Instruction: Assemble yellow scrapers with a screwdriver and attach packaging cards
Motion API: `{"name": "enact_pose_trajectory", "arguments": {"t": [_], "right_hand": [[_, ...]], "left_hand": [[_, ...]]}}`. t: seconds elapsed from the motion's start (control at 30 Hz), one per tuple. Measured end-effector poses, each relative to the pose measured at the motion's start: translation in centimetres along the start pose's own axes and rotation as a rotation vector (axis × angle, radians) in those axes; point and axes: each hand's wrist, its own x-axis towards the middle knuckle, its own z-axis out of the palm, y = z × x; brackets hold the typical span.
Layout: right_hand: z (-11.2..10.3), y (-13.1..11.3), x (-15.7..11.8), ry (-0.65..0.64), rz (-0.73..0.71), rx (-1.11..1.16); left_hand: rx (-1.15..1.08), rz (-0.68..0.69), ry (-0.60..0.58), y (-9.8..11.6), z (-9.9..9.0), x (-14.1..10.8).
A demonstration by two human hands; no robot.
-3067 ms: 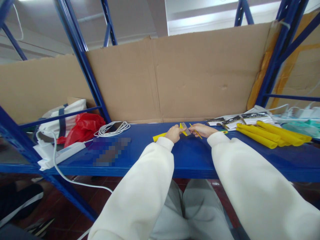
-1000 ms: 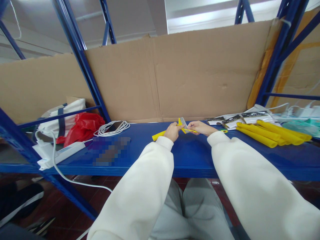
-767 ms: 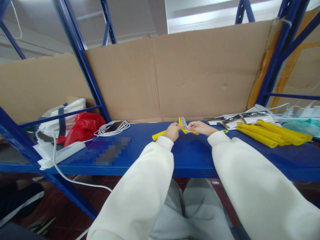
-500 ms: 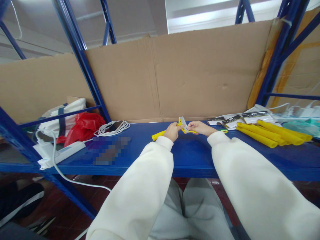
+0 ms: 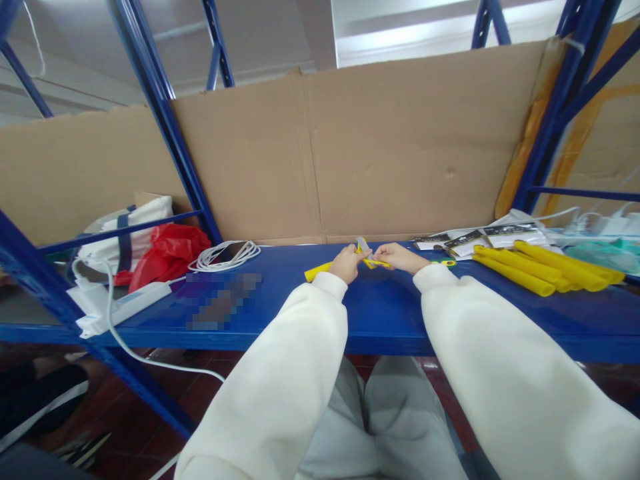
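My left hand [image 5: 345, 263] is closed around a yellow scraper-like tool [image 5: 318, 272], whose round handle sticks out to the left. Between my hands its yellow head shows, with a flat grey strip [image 5: 361, 244] pointing up and away. My right hand [image 5: 397, 257] pinches at the right side of the head, fingertips close to the left hand's. The fingers cover most of the head, so the exact contact is hidden. Just right of my right hand lies a small yellow-green object [image 5: 444, 263], partly hidden by the wrist and sleeve.
Several yellow tubes [image 5: 540, 267] lie on the right of the blue shelf [image 5: 390, 320], before flat black-and-white packets [image 5: 467, 242]. Leftward are a coiled white cable [image 5: 225, 257], a red plastic bag [image 5: 173, 250] and a power strip [image 5: 125, 310]. A cardboard sheet [image 5: 400, 147] stands behind.
The grey strip and yellow head have tilted and sunk slightly between my hands. My right hand has shifted a little left, closer to my left hand, which keeps hold of the handle.
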Motion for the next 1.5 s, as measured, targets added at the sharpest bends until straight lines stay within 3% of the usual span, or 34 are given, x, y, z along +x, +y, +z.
{"name": "enact_pose_trajectory", "arguments": {"t": [0.53, 1.0, 1.27, 1.5], "right_hand": [[0.3, 0.7, 0.8, 0.059, -0.019, -0.169], [-0.2, 0.1, -0.3, -0.100, 0.042, 0.045], [-0.2, 0.1, -0.2, -0.062, 0.046, 0.111], [-0.4, 0.3, 0.2, 0.025, 0.069, 0.257]], "left_hand": [[0.116, -0.066, -0.093, 0.9, -0.7, -0.5], [0.062, 0.011, -0.029, 0.3, -0.3, -0.2], [0.064, -0.028, -0.011, 0.6, -0.8, -0.4], [0.030, 0.032, -0.038, 1.1, -1.2, -0.5]]}}
